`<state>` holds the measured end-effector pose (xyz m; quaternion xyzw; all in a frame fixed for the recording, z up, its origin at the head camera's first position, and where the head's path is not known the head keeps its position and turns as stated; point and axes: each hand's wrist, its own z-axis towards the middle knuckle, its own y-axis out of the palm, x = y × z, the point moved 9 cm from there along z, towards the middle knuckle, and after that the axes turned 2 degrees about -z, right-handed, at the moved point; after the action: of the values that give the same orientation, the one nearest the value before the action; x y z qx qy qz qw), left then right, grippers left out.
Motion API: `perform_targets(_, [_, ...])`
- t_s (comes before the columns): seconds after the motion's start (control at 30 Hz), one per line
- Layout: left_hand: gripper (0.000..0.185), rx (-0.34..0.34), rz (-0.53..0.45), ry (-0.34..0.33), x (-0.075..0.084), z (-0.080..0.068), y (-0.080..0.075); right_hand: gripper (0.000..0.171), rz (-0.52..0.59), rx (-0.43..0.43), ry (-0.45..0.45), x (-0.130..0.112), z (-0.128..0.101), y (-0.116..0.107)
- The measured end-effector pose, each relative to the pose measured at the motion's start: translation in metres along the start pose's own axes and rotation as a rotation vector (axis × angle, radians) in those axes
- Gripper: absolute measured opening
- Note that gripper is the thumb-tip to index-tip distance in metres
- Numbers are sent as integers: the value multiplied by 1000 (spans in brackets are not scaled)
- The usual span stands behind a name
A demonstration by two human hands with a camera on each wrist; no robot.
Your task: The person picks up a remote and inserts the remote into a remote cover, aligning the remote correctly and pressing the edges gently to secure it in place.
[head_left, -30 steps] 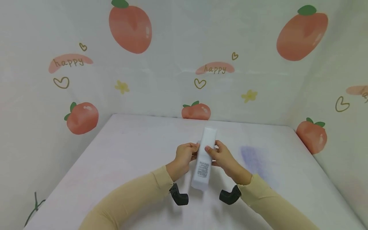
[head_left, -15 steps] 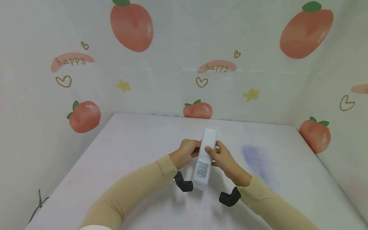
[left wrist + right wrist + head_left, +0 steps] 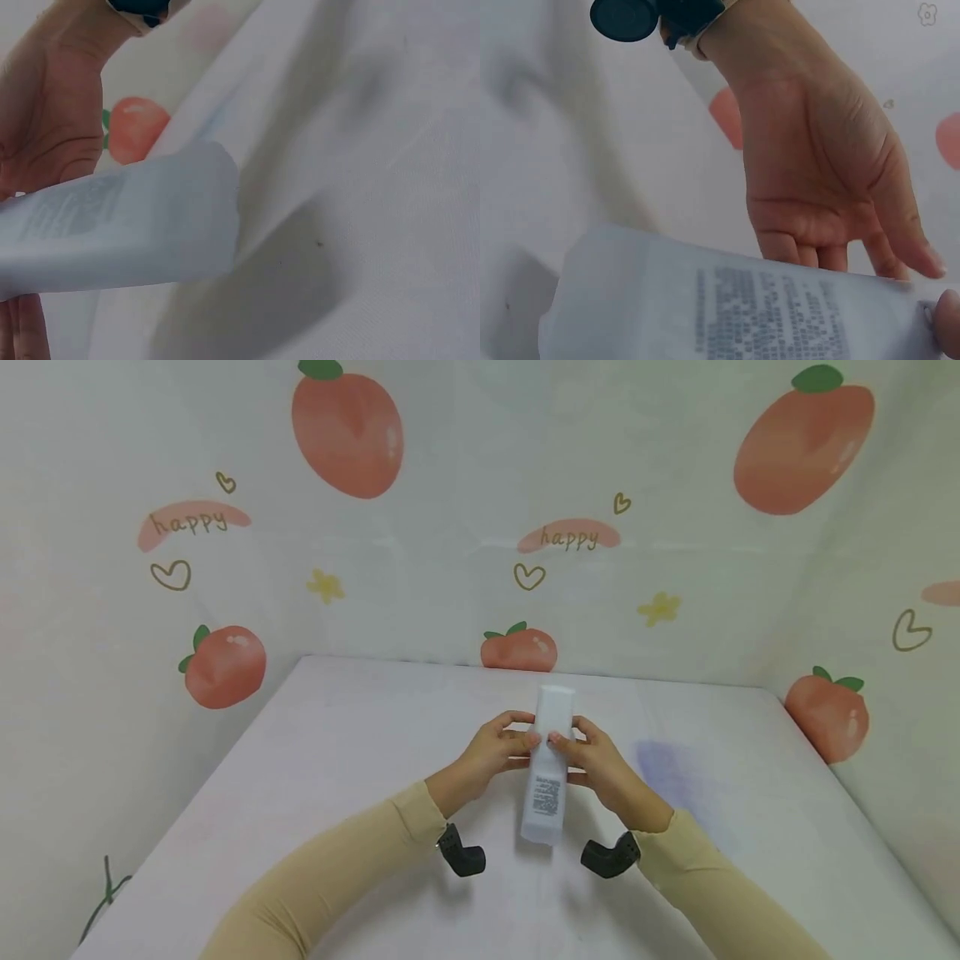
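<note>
A pale backdrop [image 3: 450, 568] printed with orange-red fruit, small hearts, yellow flowers and the word "happy" rises behind and to both sides of a white cloth-covered worktop [image 3: 315, 793]. A faint bluish-purple stain [image 3: 663, 772] marks the cloth to the right of centre.

Two forearms in beige sleeves [image 3: 337, 877] reach in from the lower edge and meet near the middle of the worktop. A small black camera mount [image 3: 461, 856] sits under each wrist.

Between the hands is a long, white, translucent tube [image 3: 551, 760], held above the cloth with its length running away from the person. Its flat near end points toward the person and its far end points toward the back wall. A block of small dark print [image 3: 547, 797] sits on the nearer half.

The left hand [image 3: 495, 752] grips the tube from the left side, its fingers curled around the upper part and the thumb on top. The right hand [image 3: 600, 760] grips it from the right at the same height, fingers curled round it, thumb on top, so the two thumb tips almost meet on the tube.

In the left wrist view the tube [image 3: 120, 225] crosses the frame above its own shadow on the cloth.
</note>
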<state>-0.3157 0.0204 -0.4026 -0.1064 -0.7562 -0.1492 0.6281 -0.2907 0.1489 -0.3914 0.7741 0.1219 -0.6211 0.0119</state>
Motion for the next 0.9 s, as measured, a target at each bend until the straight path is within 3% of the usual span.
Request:
perform_targets(0.3, [47,-39,165,-43,-6,0,2,49,16,-52,-5,0,1,8])
perform_targets(0.4, [48,-31,156,-38,-7,-1,1,55,44,-51,21,2,0,8])
perform_targets(0.57, [45,43,72,-13,-7,1,-9,65,158,-58,80,12,-1,8])
perform_targets(0.63, [45,66,45,-11,-6,2,-12,58,192,-67,92,17,-1,9])
perform_targets(0.8, [47,53,34,-23,-4,3,-11,13,299,1,73,22,1,9])
perform_targets(0.9, [48,52,39,-20,-4,4,-10,22,380,76,69,23,2,10])
